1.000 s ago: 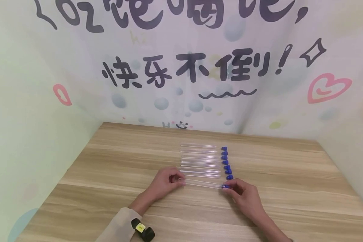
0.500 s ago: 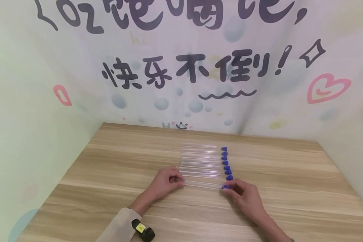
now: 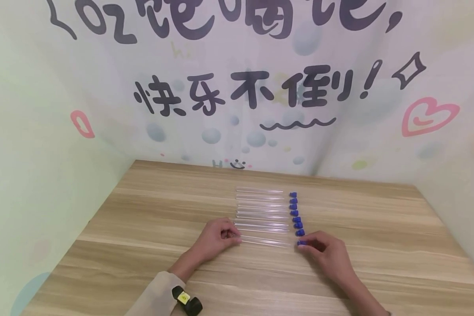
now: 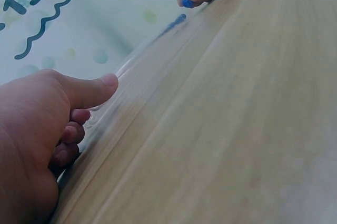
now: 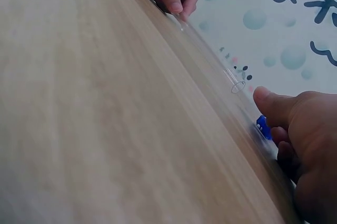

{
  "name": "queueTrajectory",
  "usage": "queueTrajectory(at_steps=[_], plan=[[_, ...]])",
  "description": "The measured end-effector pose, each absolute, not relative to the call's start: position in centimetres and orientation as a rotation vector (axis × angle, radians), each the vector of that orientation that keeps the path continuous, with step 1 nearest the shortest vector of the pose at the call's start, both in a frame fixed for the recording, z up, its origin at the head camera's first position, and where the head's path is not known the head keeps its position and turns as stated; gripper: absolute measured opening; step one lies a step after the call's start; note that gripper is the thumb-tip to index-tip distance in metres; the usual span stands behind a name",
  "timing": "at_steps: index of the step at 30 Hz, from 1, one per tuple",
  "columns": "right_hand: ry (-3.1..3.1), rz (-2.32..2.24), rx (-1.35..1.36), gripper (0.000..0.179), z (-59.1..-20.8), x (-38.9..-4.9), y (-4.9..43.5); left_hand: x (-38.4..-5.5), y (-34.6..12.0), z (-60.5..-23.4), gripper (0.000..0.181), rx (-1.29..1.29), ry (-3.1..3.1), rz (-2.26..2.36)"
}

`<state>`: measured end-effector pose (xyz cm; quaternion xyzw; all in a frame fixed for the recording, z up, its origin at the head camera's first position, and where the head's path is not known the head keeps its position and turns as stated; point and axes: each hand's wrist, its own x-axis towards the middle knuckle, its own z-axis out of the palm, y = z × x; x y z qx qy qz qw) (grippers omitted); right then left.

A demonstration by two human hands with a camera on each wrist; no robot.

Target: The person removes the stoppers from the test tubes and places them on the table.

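Observation:
A clear test tube lies nearest the person on the table, pinched at its left end by the left hand. The right hand pinches a small blue stopper between thumb and fingers, just right of the tube's end. In the right wrist view, the tube's round open mouth stands apart from the stopper. From the left wrist, the stopper shows at the right hand's fingertips, while the left thumb lies by the tube.
Several more clear tubes lie side by side behind the held one. To their right runs a column of blue stoppers. The wood-grain table meets a printed cloth at the back.
The right hand has moved a little to the right with the stopper, and a gap now shows between it and the tube's mouth. The left hand has stayed in place.

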<state>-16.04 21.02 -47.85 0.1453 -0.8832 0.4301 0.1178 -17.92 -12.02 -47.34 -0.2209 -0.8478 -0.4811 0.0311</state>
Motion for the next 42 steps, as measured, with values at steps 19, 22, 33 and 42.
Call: queueTrajectory(at_steps=[19, 22, 33, 42], plan=[[-2.618, 1.233, 0.469, 0.026, -48.34, -16.34, 21.34, -17.84, -11.85, -47.72, 0.011, -0.639, -2.674, -1.417], [-2.627, 1.231, 0.469, 0.026, -48.34, -16.31, 21.43, -17.78, -11.75, -47.84, 0.012, -0.636, -2.675, -1.417], [-2.62, 1.234, 0.48, 0.027, -48.11, -16.07, 21.66, -17.85, -11.42, -48.05, 0.012, -0.672, -2.644, -1.425], [-2.599, 1.21, 0.499, 0.027, -48.02, -16.48, 21.58, -18.15, -11.59, -47.71, 0.013, -0.653, -2.679, -1.403]])
